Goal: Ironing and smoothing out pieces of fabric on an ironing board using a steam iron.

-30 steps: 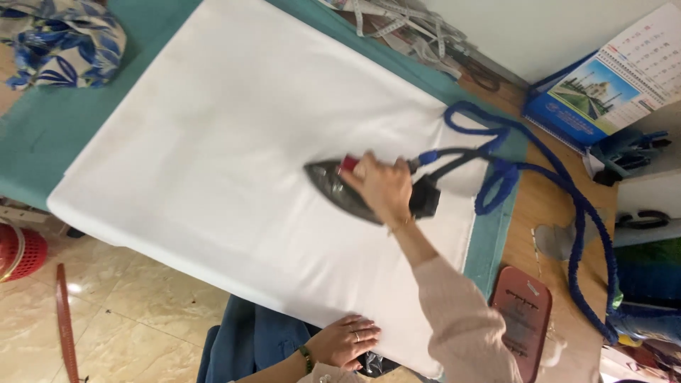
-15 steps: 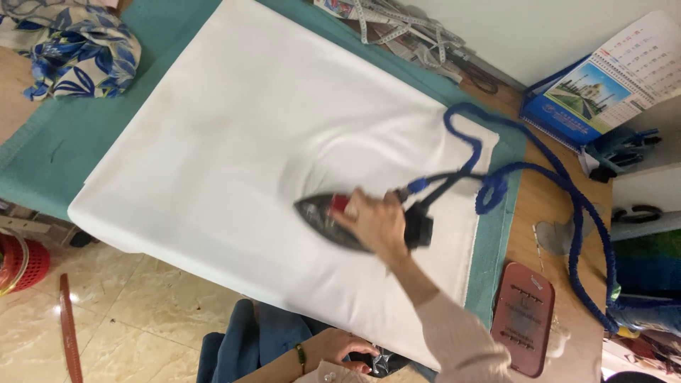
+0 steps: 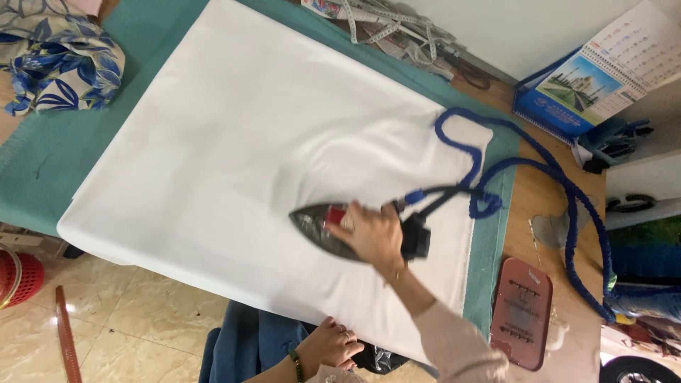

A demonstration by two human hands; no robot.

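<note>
Fingers (image 3: pixel 358 225) of my right hand (image 3: pixel 374 237) are wrapped tight on the handle of the iron (image 3: pixel 333 230), knuckles up, approx. centre of frame. Iron sits flat on the white cloth (image 3: pixel 248 142), its pointed tip aimed toward frame left, dark soleplate edge showing under my hand, red bit on top just left of the fingers. Its black plug end w/ blue cord (image 3: pixel 560 184) runs off to the right, loops over the cloth's right edge, then curls down the right side of the frame.

My left hand (image 3: pixel 330 344) is at bottom centre, below the cloth's near edge, fingers (image 3: pixel 347 337) curled loosely inward; can't tell if they're touching the cloth hem or gripping anything. Green bead bracelet on that wrist.

White cloth is spread smooth over the teal pad (image 3: pixel 42 163) on the desk (image 3: pixel 560 305), w/ a few soft creases near the iron. Upper left: bundle of blue-and-white floral fabric (image 3: pixel 60 60). Top centre: measuring tape (image 3: pixel 386 28). Upper right: desk calendar (image 3: pixel 596 74). Lower right, on bare wood: reddish flat iron rest (image 3: pixel 521 312). Far left on the floor: red basket (image 3: pixel 21 276).
</note>
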